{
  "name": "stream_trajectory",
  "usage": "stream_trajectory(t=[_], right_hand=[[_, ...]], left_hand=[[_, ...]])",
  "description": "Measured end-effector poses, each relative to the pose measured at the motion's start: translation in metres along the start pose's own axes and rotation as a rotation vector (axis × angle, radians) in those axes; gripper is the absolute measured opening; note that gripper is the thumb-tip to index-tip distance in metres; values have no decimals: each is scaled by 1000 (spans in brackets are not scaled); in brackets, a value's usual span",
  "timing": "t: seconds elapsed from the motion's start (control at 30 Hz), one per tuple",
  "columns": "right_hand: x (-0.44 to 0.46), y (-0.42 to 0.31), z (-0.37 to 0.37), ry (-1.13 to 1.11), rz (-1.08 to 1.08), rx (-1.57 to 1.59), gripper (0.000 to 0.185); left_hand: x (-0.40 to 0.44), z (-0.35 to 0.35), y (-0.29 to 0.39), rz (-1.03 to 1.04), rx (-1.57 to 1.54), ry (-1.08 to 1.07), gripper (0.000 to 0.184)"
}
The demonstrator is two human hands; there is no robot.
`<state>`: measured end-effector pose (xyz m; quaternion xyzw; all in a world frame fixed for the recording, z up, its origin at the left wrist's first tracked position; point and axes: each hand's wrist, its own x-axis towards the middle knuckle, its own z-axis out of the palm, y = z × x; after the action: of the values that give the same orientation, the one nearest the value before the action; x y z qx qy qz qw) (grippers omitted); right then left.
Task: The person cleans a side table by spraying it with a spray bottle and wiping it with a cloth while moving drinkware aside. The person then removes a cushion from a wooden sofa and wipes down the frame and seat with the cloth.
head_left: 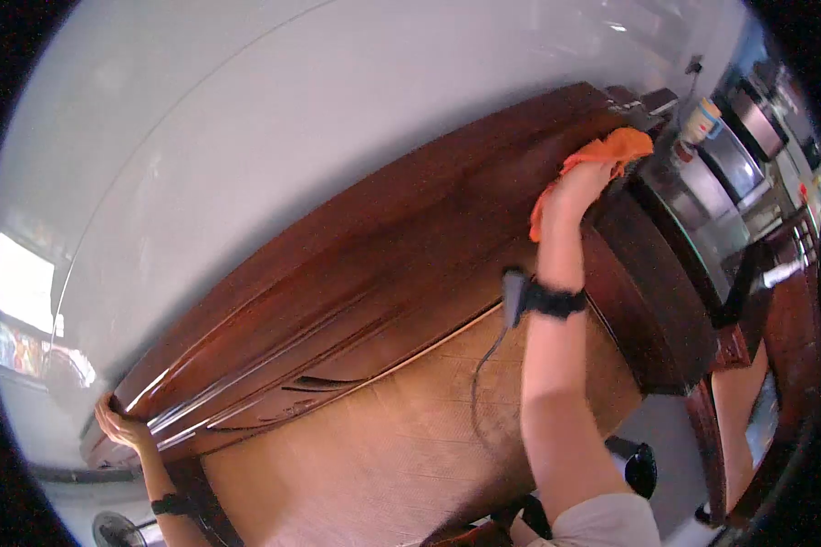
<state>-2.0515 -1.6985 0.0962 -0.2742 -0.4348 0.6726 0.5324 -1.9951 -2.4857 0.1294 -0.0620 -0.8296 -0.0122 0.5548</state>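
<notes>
A long, dark reddish-brown wooden sofa with a curved backrest (401, 228) runs diagonally across the head view. At the backrest's right end, my right hand (579, 190) presses a bunched orange cloth (625, 146) against the wood. Part of that cloth hangs out below the wrist, and my fingertips are hidden by it. Far to the left, my left hand (123, 427) grips the backrest's other end, its fingers bent over the edge. Both wrists wear black straps; a grey device with a cable (513, 296) sits at the right one.
A tan seat cushion (365, 456) lies below the backrest. The dark armrest (652, 292) closes the right side. Beyond it stand a glass-topped side table (693, 214), a cup (702, 120) and metallic containers. A glossy pale wall (246, 118) rises behind the sofa.
</notes>
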Motion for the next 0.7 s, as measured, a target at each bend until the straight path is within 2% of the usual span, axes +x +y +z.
stream_trajectory(t=[0.07, 0.13, 0.17, 0.2, 0.23, 0.3, 0.33, 0.43, 0.47, 0.53, 0.6, 0.63, 0.67, 0.7], right_hand=[[-53, 22, 12, -8, -140, -65, 38], [-110, 60, 8, -71, -257, -183, 39], [-148, 74, 13, -135, -250, -211, 39], [-185, 88, 17, -199, -243, -239, 39], [-238, 93, 29, -175, -523, -185, 41], [-314, 87, 34, -206, -748, -62, 42], [-335, 79, 27, -459, -952, -291, 43], [-334, 108, -2, -1134, -1364, -602, 28], [-314, 118, -9, -1283, -1515, -650, 28], [-251, 112, -22, -1395, -1675, -663, 28], [-209, 95, -15, -1409, -1794, -636, 30], [-204, 85, -7, -1381, -1857, -600, 32], [-224, 78, 8, -1355, -1933, -573, 34], [-245, 70, 23, -1325, -2008, -543, 36]], left_hand=[[3, -2, 11, 22, 122, -31, 20], [4, -10, 25, 45, 298, -94, 25], [10, -16, 30, -31, 382, -221, 27], [17, -21, 48, 43, 401, -215, 29], [17, -19, 46, 42, 373, -201, 24], [20, -15, 55, 119, 431, -116, 22], [23, -15, 55, -179, 170, -193, 34], [30, -11, 72, -24, 38, 14, 28], [32, -10, 73, 15, 3, 63, 22], [38, -12, 82, 52, -15, 104, 18], [36, -6, 79, 60, -12, 185, 6], [34, -9, 80, 42, -18, 214, 4], [30, -11, 76, -28, -80, 118, 11], [32, -11, 78, -18, -103, 202, 10]])
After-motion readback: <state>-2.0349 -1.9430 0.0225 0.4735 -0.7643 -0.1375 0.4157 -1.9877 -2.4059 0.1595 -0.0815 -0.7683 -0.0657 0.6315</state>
